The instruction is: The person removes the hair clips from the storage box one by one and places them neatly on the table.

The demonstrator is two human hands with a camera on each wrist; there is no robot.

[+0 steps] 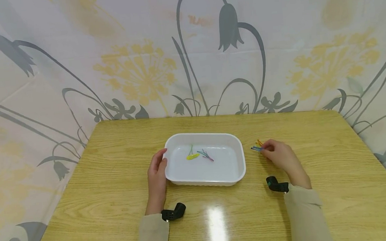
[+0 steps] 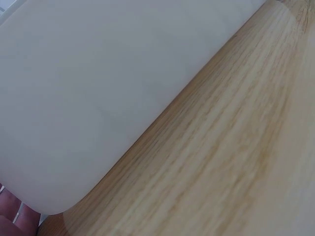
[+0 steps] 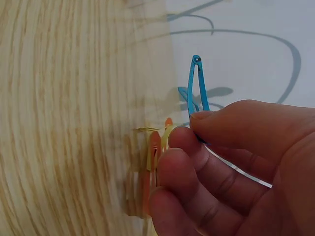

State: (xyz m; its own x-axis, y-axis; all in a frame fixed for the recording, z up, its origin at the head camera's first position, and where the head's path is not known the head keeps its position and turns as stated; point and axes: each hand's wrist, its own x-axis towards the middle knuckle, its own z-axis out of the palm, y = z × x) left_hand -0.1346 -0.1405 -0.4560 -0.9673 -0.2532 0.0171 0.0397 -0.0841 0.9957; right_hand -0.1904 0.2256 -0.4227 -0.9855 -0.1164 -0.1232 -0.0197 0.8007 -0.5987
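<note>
A white plastic tub [image 1: 206, 182] stands on the table with several snap hair clips inside, among them a yellow clip [image 1: 193, 157], a green one [image 1: 190, 149] and a pink one [image 1: 208, 158]. My left hand [image 1: 157, 174] holds the tub's left end, thumb and fingertips at the rim. In the left wrist view its fingers [image 2: 24, 221] show past the tub's corner. To the right of the tub, my right hand [image 1: 281, 155] pinches a blue snap hair clip [image 3: 191, 101] between thumb and forefinger. Orange and yellow hair clips [image 3: 155, 142] show below it, partly hidden by the fingers.
The wooden table [image 1: 109, 180] carries the tub and clips. A patterned cloth [image 1: 203, 78] hangs behind its far edge and along the sides. Each wrist wears a small black camera, one at the left cuff [image 1: 174, 212], one at the right [image 1: 277, 184].
</note>
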